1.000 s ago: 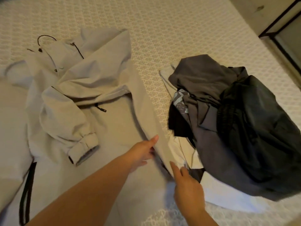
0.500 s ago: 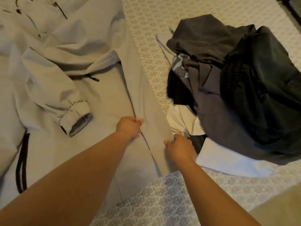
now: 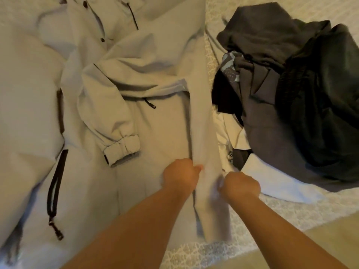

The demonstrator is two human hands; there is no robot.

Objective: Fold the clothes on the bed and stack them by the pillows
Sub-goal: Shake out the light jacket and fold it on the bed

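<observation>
Both hands have closed in since half a second ago, bunching the right-hand strip of the pale grey jacket (image 3: pixel 161 121) into a narrower fold. Left hand (image 3: pixel 180 176) is curled into a fist, pinching the inner edge of that strip; right hand (image 3: pixel 240 186) is curled too, gripping the outer edge just beside it, and the fabric between them looks blurred, so exactly how the fingers lie is hard to say. Jacket spreads across the left and middle of the bed (image 3: pixel 211 253), its folded sleeve (image 3: pixel 108 111) lying over the chest with the elastic cuff (image 3: pixel 123 151) pointing toward the near side. A black drawcord (image 3: pixel 55 189) runs down the left part of the jacket. Over on the right, a pile of dark clothes (image 3: pixel 295 98) sits heaped on the patterned cover, with a patterned blue-grey piece (image 3: pixel 230 69) tucked into its left side and a white garment (image 3: pixel 275 183) peeking out underneath on the near side. Pile and jacket strip sit close together, nearly touching near the right hand.
</observation>
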